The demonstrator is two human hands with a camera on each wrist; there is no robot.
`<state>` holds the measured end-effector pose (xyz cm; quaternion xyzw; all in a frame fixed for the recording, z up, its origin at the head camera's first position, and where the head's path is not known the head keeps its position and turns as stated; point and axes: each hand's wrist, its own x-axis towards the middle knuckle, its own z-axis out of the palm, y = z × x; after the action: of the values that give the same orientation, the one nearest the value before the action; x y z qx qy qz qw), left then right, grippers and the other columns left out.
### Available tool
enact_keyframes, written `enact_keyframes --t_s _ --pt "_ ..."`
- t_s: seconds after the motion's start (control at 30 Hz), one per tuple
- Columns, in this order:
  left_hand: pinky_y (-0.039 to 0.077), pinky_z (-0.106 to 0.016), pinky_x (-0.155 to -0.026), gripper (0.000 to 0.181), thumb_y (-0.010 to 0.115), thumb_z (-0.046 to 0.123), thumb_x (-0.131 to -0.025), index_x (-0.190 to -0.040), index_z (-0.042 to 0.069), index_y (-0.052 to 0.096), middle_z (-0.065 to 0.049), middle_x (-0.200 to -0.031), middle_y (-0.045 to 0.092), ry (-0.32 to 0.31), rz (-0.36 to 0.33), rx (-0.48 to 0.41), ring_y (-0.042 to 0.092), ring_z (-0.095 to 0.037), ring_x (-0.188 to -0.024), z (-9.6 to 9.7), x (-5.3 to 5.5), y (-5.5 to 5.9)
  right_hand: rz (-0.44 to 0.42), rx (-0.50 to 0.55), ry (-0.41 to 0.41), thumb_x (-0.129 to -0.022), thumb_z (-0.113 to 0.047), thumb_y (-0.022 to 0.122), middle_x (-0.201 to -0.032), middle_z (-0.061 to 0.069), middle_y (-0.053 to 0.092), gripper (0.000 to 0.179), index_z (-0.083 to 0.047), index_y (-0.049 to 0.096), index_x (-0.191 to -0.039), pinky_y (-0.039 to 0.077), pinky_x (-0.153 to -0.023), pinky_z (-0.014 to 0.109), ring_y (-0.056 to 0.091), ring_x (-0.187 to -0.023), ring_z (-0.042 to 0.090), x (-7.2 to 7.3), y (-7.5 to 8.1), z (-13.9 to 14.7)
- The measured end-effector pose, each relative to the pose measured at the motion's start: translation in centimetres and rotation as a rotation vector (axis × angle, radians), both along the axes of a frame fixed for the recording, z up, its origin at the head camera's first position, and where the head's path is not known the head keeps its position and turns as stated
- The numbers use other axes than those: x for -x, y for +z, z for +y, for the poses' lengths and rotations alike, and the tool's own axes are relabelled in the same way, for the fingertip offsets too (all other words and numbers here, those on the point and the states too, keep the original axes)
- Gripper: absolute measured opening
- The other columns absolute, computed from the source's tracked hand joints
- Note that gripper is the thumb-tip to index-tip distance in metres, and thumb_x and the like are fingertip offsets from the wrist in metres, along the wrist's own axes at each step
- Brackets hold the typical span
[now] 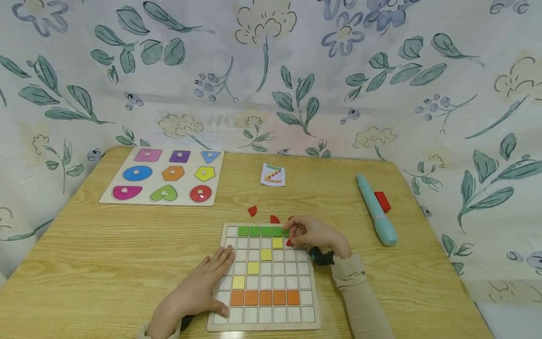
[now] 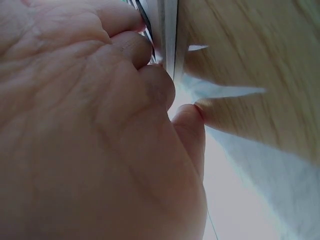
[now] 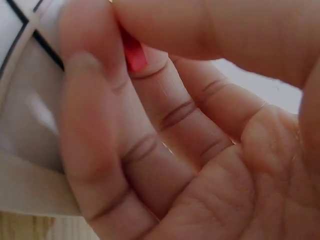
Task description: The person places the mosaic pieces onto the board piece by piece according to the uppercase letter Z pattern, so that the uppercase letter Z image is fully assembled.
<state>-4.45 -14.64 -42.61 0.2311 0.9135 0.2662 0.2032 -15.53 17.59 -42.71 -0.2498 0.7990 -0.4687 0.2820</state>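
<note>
A wooden grid board [image 1: 265, 326] lies on the table, with green tiles [image 1: 255, 231] along its top row. Yellow tiles [image 1: 253, 268] step diagonally down to the left, and orange tiles [image 1: 265, 297] fill most of a lower row. My right hand [image 1: 319, 235] pinches a small red wedge-shaped piece [image 3: 135, 55] between thumb and fingers, over the board's upper right squares. Part of that piece is covered by the fingers. Spread along the board's left edge, my left hand [image 1: 199, 285] rests with extended fingers on the rim.
Loose red quarter-circle pieces [image 1: 252, 211] lie just beyond the board. A small pattern card [image 1: 273, 174] sits farther back. At back left is a shape puzzle [image 1: 161, 176] with knobbed pieces. A turquoise microphone-shaped object [image 1: 377, 212] and a red block [image 1: 382, 201] lie on the right.
</note>
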Motion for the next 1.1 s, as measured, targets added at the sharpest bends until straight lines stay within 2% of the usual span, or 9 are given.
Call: enact_keyframes --t_s 0.1,0.23,0.33,0.5,0.63,0.8,0.87,0.97,1.1 --pt "0.012 -0.059 -0.119 0.121 0.087 0.042 -0.057 -0.153 0.003 0.023 -0.013 -0.163 0.015 0.001 0.002 0.003 0.010 -0.036 -0.151 0.0 0.0 0.0 0.015 -0.035 -0.020 -0.090 0.004 0.055 -0.098 0.014 0.059 0.036 0.002 0.054 -0.126 0.045 -0.057 0.020 0.050 -0.065 0.012 -0.2 0.0 -0.3" --pt "0.013 -0.060 -0.119 0.122 0.087 0.042 -0.057 -0.153 0.003 0.023 -0.014 -0.163 0.015 -0.003 0.006 0.001 0.011 -0.037 -0.150 0.0 -0.1 0.2 0.068 -0.081 -0.087 -0.086 0.007 0.059 -0.101 0.015 0.055 0.047 0.001 0.052 -0.131 0.042 -0.055 0.022 0.047 -0.067 0.014 -0.4 0.3 -0.6" --pt "0.013 -0.061 -0.118 0.122 0.087 0.042 -0.057 -0.153 0.002 0.023 -0.015 -0.163 0.015 -0.008 0.007 -0.003 0.011 -0.039 -0.150 0.0 -0.2 0.3 0.091 -0.089 -0.124 -0.085 0.005 0.062 -0.096 0.015 0.056 0.046 0.002 0.053 -0.130 0.042 -0.055 0.023 0.047 -0.066 0.014 -0.5 0.3 -0.8" --pt "0.013 -0.061 -0.118 0.122 0.087 0.043 -0.056 -0.153 0.001 0.023 -0.016 -0.162 0.015 -0.008 0.011 0.003 0.011 -0.039 -0.150 0.0 -0.2 0.3 0.132 -0.121 -0.161 -0.086 -0.002 0.067 -0.087 0.008 0.059 0.040 -0.001 0.058 -0.125 0.044 -0.058 0.023 0.050 -0.065 0.012 -0.7 0.3 -1.4" --pt "0.013 -0.060 -0.118 0.123 0.086 0.043 -0.057 -0.153 0.002 0.023 -0.016 -0.163 0.014 0.000 0.006 0.005 0.011 -0.039 -0.150 -0.1 -0.2 0.2 0.158 -0.115 -0.228 -0.089 -0.003 0.063 -0.089 0.009 0.061 0.032 0.001 0.060 -0.121 0.047 -0.062 0.022 0.055 -0.071 0.013 -0.6 0.2 -1.5" --pt "0.014 -0.060 -0.119 0.123 0.086 0.043 -0.056 -0.153 0.002 0.023 -0.016 -0.163 0.015 0.003 0.004 0.005 0.010 -0.039 -0.150 -0.1 -0.2 0.2 0.186 -0.060 -0.457 -0.094 -0.004 0.058 -0.108 0.019 0.065 0.036 0.003 0.056 -0.129 0.053 -0.074 0.027 0.065 -0.090 0.027 -0.1 -0.3 -1.2" --pt "0.014 -0.060 -0.118 0.122 0.086 0.043 -0.056 -0.153 0.001 0.023 -0.016 -0.162 0.015 0.003 0.004 0.004 0.011 -0.039 -0.150 -0.1 -0.2 0.2 0.186 -0.041 -0.515 -0.094 -0.003 0.057 -0.117 0.021 0.063 0.042 0.003 0.050 -0.135 0.055 -0.082 0.032 0.065 -0.100 0.032 0.1 -0.6 -1.2" --pt "0.014 -0.060 -0.118 0.122 0.086 0.043 -0.056 -0.152 0.001 0.024 -0.016 -0.162 0.015 0.002 0.004 0.001 0.011 -0.039 -0.150 -0.1 -0.2 0.3 0.186 -0.038 -0.540 -0.094 -0.001 0.057 -0.124 0.022 0.063 0.047 0.003 0.046 -0.139 0.054 -0.090 0.040 0.064 -0.107 0.035 0.4 -1.0 -1.2" --pt "0.014 -0.061 -0.118 0.122 0.087 0.040 -0.056 -0.152 0.001 0.024 -0.016 -0.162 0.015 0.004 0.003 -0.010 0.010 -0.040 -0.150 -0.1 -0.1 0.4 0.205 -0.055 -0.531 -0.092 0.000 0.058 -0.121 0.022 0.065 0.043 0.003 0.050 -0.135 0.053 -0.093 0.044 0.063 -0.105 0.034 0.5 -1.3 -1.2"
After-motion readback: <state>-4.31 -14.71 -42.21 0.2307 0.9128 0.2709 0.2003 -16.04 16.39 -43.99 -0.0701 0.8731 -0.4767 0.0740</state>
